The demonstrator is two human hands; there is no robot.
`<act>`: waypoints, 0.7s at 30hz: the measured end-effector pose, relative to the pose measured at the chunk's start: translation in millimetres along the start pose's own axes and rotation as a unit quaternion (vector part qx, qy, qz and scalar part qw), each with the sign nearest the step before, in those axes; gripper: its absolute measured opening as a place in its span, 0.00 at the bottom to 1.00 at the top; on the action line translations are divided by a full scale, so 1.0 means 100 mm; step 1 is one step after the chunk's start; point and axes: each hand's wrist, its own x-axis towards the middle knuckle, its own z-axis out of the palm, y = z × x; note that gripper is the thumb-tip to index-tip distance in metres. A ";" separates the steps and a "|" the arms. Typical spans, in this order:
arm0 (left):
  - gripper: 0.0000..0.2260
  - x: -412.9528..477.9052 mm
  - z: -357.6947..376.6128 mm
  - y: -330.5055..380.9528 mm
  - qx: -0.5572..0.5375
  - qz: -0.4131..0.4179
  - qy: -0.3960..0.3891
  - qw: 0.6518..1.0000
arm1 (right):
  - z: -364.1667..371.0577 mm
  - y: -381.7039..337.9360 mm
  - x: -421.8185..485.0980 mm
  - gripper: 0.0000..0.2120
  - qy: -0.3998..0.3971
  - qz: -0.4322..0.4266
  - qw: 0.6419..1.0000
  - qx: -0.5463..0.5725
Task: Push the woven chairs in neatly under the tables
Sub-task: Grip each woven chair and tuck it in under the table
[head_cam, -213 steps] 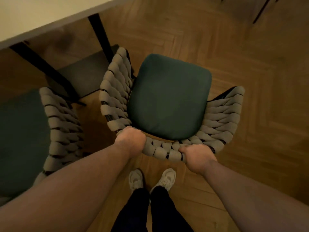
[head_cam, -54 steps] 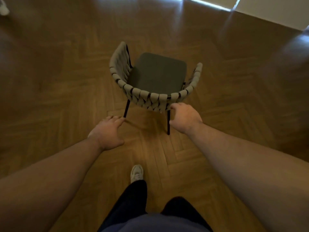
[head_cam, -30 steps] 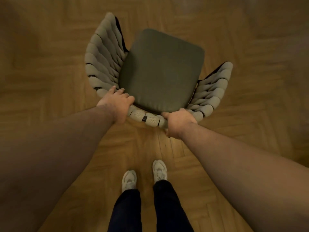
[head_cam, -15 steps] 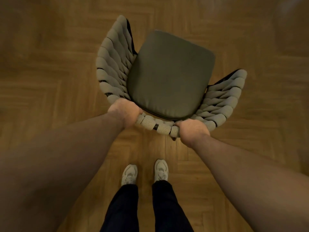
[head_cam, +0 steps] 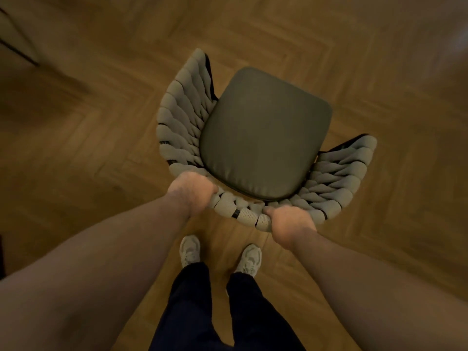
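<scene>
Herringbone wood floor (head_cam: pixel 106 138), warm dim light; dark furniture edge (head_cam: pixel 15 50) top left.

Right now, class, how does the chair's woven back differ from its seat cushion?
The woven back is pale and ribbed; the seat cushion is dark and smooth. The woven back curves; the seat cushion is flat. The left hand and right hand grip the woven back, not the seat cushion. Both belong to one chair.

The floor (head_cam: pixel 101 148) is warm brown herringbone parquet, blurred toward its edges. A person stands on it in pale trainers, left shoe (head_cam: pixel 189 250) and right shoe (head_cam: pixel 249 259) slightly apart. Just ahead of the toes is the woven chair (head_cam: pixel 263 138), its legs hidden under the seat.
</scene>
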 end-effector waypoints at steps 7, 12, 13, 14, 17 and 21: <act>0.17 -0.55 0.54 -0.48 -0.070 -0.073 -0.016 0.995 | -0.13 -0.69 0.23 0.23 0.002 -0.080 0.994 -0.079; 0.15 -0.97 0.92 -0.90 -0.122 -0.130 -0.024 0.984 | -0.27 -1.31 0.40 0.21 0.013 -0.147 0.980 -0.131; 0.15 -1.07 1.01 -0.99 -0.133 -0.145 -0.021 0.980 | -0.29 -1.47 0.44 0.21 0.014 -0.161 0.976 -0.142; 0.14 -1.14 1.07 -1.05 -0.143 -0.157 -0.021 0.977 | -0.32 -1.57 0.47 0.22 0.014 -0.171 0.973 -0.152; 0.14 -1.37 1.30 -1.24 -0.189 -0.199 -0.033 0.961 | -0.39 -1.98 0.57 0.23 0.009 -0.200 0.960 -0.196; 0.15 -1.66 1.64 -1.46 -0.223 -0.244 -0.031 0.943 | -0.46 -2.49 0.66 0.22 0.009 -0.239 0.940 -0.244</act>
